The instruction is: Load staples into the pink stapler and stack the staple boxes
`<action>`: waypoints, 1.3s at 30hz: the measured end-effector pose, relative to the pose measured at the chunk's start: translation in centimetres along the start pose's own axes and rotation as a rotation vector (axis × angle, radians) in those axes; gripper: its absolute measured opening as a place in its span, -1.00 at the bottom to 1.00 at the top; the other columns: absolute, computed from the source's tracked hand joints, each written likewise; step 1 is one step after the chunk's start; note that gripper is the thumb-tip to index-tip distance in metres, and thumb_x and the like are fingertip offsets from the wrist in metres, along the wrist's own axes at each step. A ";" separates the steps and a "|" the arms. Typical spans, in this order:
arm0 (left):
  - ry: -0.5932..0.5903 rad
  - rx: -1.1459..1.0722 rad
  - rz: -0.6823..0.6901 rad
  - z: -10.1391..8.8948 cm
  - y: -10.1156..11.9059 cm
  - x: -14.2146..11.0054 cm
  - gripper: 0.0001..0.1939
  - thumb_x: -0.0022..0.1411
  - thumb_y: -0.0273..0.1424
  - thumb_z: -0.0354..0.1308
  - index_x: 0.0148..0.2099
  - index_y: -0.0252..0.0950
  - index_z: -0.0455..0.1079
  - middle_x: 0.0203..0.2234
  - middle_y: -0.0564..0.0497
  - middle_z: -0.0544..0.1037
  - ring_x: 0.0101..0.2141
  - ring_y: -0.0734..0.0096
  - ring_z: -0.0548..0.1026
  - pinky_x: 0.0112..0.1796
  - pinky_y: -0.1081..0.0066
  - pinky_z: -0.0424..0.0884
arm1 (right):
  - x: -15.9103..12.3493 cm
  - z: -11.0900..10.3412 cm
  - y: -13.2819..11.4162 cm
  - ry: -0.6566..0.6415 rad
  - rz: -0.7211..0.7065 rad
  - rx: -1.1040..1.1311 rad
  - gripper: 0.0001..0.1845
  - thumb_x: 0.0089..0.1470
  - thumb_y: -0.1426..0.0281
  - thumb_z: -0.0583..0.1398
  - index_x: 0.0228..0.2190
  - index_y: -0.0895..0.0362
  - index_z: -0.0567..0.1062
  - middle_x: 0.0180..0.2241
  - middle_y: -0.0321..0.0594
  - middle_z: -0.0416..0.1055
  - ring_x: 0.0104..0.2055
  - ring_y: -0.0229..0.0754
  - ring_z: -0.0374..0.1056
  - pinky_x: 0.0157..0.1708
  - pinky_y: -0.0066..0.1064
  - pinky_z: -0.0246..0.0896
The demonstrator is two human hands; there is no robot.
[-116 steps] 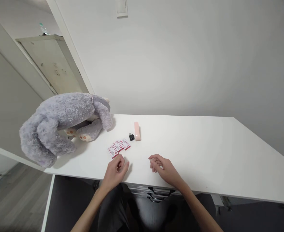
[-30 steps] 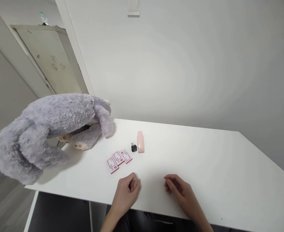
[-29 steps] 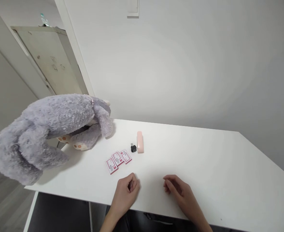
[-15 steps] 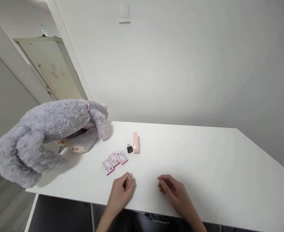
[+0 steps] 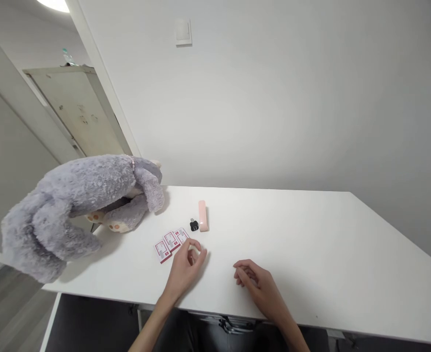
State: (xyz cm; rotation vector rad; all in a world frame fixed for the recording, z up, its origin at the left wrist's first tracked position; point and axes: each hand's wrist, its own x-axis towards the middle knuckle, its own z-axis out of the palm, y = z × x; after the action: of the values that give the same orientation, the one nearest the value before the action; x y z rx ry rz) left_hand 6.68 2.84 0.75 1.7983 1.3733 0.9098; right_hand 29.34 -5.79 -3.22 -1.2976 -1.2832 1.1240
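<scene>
My left hand (image 5: pixel 186 266) hovers at the near corner of the small white-and-magenta boxes, fingers curved and thumb apart from the index finger, holding nothing. It partly covers the rightmost box (image 5: pixel 181 234). Beside that lie a middle box (image 5: pixel 171 240) and a left box (image 5: pixel 161 250), side by side in a slanted row. A small black object with a metal tip (image 5: pixel 194 225) sits just beyond them. Right of it lies a pink stapler-like bar (image 5: pixel 203 216). My right hand (image 5: pixel 255 283) rests near the table's front, fingers loosely curled, nothing visible in it.
A large grey plush toy (image 5: pixel 87 188) slumps over the left end of the white table (image 5: pixel 311 244). Behind the table rises a white wall (image 5: pixel 255 98) with a light switch (image 5: pixel 183 32). A cabinet (image 5: pixel 79 107) stands beyond the doorway at the far left.
My left hand has moved forward to the boxes, and its thumb and index finger have spread from a fist. My right hand stays nearly still. The camera view has shifted slightly.
</scene>
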 end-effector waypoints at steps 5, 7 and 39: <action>0.174 0.398 0.003 0.1 1.8 5.0 -0.51 0.33 -0.10 0.13 0.19 -0.23 0.23 -0.09 -0.11 0.57 -0.28 0.20 0.56 -0.21 0.29 0.36 | 0.0 0.1 0.1 0.002 -0.023 0.017 -0.53 0.32 -0.03 0.15 -0.15 0.12 0.54 -0.33 -0.15 0.54 -0.29 -0.13 0.49 -0.23 -0.33 0.41; 0.140 0.506 -0.039 0.0 2.5 7.1 -0.34 0.30 -0.09 0.17 0.32 -0.25 0.12 0.09 -0.23 0.53 -0.13 0.05 0.59 -0.14 0.24 0.37 | 0.1 0.1 0.1 0.003 -0.036 0.018 -0.53 0.32 -0.03 0.15 -0.15 0.13 0.54 -0.32 -0.14 0.54 -0.29 -0.12 0.48 -0.23 -0.32 0.41; 0.053 0.331 0.670 6.6 3.8 -2.5 -0.71 0.42 -0.40 0.15 0.15 -0.18 0.47 -0.11 -0.09 0.67 -0.24 0.32 0.65 -0.17 0.37 0.52 | 0.0 -0.2 0.8 0.247 -0.229 -0.059 -0.56 0.31 0.10 0.19 0.06 0.11 0.54 0.09 0.02 0.54 0.16 0.07 0.45 0.20 -0.05 0.36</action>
State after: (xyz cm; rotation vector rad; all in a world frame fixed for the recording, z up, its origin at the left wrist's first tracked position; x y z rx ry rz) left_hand 13.63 -1.11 0.24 2.5837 0.9902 1.1091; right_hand 29.65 -5.79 -3.95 -1.2532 -1.2501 0.7467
